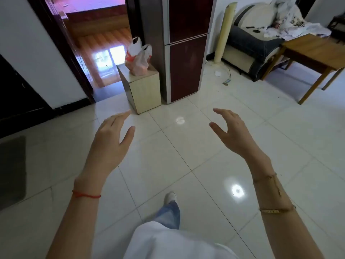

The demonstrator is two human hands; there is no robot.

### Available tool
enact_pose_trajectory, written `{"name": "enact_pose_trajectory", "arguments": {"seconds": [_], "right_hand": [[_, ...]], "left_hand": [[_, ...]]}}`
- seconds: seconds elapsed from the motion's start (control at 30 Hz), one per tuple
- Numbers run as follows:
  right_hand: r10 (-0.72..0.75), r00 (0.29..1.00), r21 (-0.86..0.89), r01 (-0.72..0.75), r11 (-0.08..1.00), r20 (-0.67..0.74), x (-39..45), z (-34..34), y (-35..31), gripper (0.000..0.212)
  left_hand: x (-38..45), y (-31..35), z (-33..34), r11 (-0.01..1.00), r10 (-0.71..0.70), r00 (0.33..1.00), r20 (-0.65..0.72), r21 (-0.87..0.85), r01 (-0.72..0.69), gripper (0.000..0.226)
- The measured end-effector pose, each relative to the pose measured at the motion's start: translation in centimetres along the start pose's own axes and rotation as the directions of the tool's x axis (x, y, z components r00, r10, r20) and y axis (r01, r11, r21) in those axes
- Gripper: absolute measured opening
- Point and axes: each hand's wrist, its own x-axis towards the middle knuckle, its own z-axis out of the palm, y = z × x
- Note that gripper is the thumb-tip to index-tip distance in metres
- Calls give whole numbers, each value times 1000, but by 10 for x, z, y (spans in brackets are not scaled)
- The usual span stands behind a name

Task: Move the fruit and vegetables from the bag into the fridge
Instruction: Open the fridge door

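A thin white and red plastic bag (137, 59) stands on a small pale wooden cabinet (143, 86), orange shapes showing through its side. Right of the cabinet rises the dark red fridge (186, 68) with both doors closed. My left hand (110, 141) and my right hand (233, 131) are raised in front of me over the floor, fingers spread and relaxed, holding nothing. Both hands are well short of the bag and the fridge.
White glossy floor tiles (183, 150) stretch between me and the fridge. A wooden table (313, 53) and a cluttered sofa (261, 40) stand at the right. An open doorway (99, 53) is left of the cabinet, a dark mat (11, 171) lies at the far left.
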Motion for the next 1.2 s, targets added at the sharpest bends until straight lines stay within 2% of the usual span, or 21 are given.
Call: {"name": "enact_pose_trajectory", "arguments": {"seconds": [0.27,0.7,1.0,1.2], "right_hand": [[34,999,1,-34,999,-15,139,7,13,50],[85,996,22,-86,996,27,328,33,75,50],[-4,999,16,3,1000,39,507,21,122,50],[-92,995,36,90,995,49,610,25,133,48]], "left_hand": [[151,-28,32,1000,4,1000,24,-19,-3,47],[337,-63,118,999,-22,993,116,-43,27,50],[487,-66,163,994,-69,998,-2,-80,69,45],[561,-81,183,984,-157,987,-44,-86,153,44]]}}
